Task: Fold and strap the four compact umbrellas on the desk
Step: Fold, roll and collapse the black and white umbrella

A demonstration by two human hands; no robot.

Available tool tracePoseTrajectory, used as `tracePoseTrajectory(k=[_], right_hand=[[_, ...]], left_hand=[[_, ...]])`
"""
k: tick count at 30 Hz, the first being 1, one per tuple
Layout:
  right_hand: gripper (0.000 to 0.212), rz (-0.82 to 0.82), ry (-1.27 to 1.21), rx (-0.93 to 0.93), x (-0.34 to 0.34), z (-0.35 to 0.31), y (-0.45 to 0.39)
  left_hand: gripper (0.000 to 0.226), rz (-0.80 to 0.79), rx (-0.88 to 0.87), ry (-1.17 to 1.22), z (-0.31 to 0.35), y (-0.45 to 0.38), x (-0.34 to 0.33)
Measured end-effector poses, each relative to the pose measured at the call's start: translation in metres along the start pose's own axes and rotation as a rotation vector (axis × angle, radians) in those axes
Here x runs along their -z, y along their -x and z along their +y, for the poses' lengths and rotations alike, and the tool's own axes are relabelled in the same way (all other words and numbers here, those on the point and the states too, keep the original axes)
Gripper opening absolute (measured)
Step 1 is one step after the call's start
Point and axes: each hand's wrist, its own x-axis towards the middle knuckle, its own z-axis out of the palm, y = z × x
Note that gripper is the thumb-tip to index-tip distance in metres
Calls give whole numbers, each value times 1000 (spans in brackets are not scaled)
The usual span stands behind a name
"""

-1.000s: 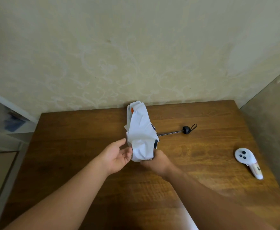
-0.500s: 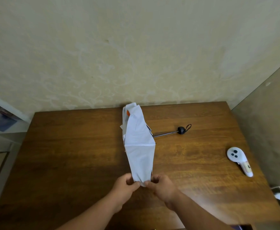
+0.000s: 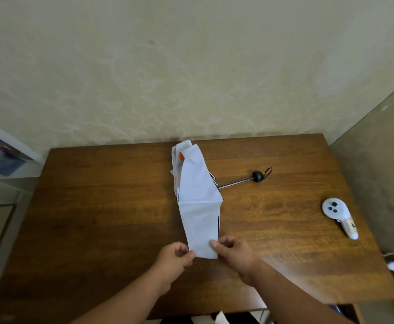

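A white compact umbrella lies on the wooden desk, its canopy stretched flat into a long panel running from the far edge toward me. Its thin metal shaft and black handle with a wrist loop stick out to the right. An orange tab shows near the far end of the canopy. My left hand pinches the near left corner of the fabric. My right hand pinches the near right corner. Only this one umbrella is in view.
A white handheld controller lies near the desk's right edge. A patterned wall stands right behind the desk. A grey panel rises on the right, and shelving shows at the far left.
The canopy was bunched up between my hands a second ago. It has been pulled toward me and stretched flat, with both hands now at its near corners.
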Motion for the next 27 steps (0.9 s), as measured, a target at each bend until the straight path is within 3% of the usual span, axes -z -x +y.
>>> tracePoseTrajectory(k=[3, 7, 12, 16, 20, 24, 27], right_hand=[[32, -90, 1, -68, 4, 6, 3], [24, -16, 115, -91, 2, 16, 1], [30, 26, 60, -85, -2, 32, 2], [20, 98, 88, -56, -6, 38, 1], [27, 183, 184, -105, -6, 50, -2], [31, 213, 169, -117, -9, 54, 0], [30, 234, 64, -115, -13, 48, 1]], left_hand=[[22, -76, 103, 179, -4, 0, -1], [22, -109, 138, 302, -4, 1, -7], [30, -106, 129, 211, -11, -4, -16], [24, -29, 132, 143, -14, -9, -19], [17, -16, 150, 86, -18, -9, -19], [23, -115, 191, 242, -18, -9, -20], [23, -75, 162, 321, -17, -10, -23]])
